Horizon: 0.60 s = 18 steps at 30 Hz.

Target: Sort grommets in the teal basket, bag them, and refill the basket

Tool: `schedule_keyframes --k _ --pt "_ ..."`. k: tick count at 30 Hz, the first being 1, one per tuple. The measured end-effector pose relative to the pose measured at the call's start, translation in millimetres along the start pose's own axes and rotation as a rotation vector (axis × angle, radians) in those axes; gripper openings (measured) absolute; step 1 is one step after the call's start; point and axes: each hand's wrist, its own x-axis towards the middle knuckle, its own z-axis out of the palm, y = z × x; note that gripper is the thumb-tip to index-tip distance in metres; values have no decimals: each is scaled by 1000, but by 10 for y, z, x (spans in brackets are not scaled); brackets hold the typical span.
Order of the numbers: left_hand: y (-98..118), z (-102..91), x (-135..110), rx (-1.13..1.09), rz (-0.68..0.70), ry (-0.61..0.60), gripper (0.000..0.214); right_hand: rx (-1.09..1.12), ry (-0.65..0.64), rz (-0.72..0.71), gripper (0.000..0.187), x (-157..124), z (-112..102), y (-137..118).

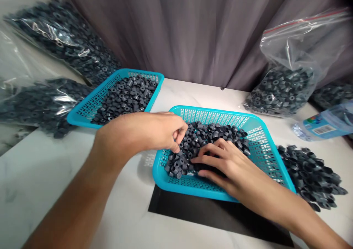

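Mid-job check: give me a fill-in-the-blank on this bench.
The left hand pinches rings and the right hand rests in the near basket, one of ____ blue baskets.
Under it lies a mat coloured ____.
A loose pile lies on the table to that basket's ____.
Missing: two; black; right.

To your left, a second turquoise perforated plastic basket (pixel 82 118) holds dark grey rubber rings (pixel 125 96), with two clear plastic bags (pixel 63 39) of the same rings beyond it. To your right are a red-striped zip bag (pixel 286 83), a loose heap of rings (pixel 309 173) and a lying clear plastic bottle (pixel 325 125). A grey curtain (pixel 193 28) backs the white marble table (pixel 41 175).
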Motion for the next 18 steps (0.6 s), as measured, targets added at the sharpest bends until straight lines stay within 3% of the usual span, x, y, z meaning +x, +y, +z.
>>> schedule_keyframes --k 3,7,10,12,16,18 --pt "186 -19 -22 82 -151 -146 7 1 -14 120 24 3 8 65" --pt "510 -41 -18 234 -224 -190 19 69 -13 210 18 35 30 101" --pt "669 -40 -24 225 -254 -258 14 113 21 227 11 58 30 91" --pt "683 -45 -44 206 -257 -268 14 100 55 233 11 56 14 92" --pt "575 -62 -82 249 -255 -172 8 66 124 220 15 23 -37 117" --pt "544 -55 -77 255 -242 -162 15 63 186 222 13 8 -71 125"
